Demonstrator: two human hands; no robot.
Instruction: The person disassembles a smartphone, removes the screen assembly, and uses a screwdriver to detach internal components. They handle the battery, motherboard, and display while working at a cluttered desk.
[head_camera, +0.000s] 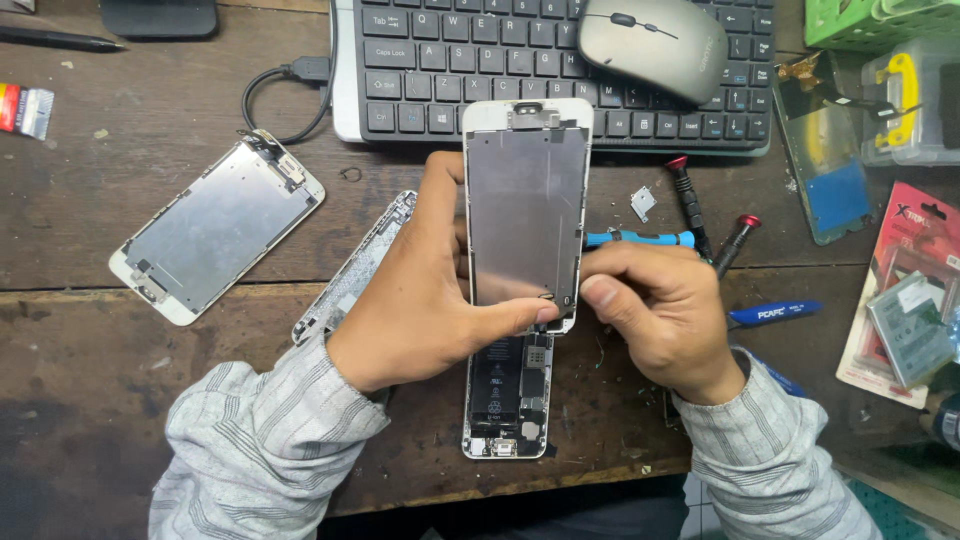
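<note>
Metal-backed screen panel (527, 210) pinched by left hand (420, 300), keyboard (480, 60) just beyond

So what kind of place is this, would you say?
Most likely a phone repair bench: an opened phone lies under the hands, a detached screen panel sits on the worn wooden table, and small screwdrivers lie nearby.

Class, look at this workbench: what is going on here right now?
A person holds a phone screen panel, metal back up, over an opened phone body. The left hand grips the panel's lower edge, thumb across it. The right hand holds a blue-handled screwdriver at its corner. Another screen panel lies on the left.
</note>
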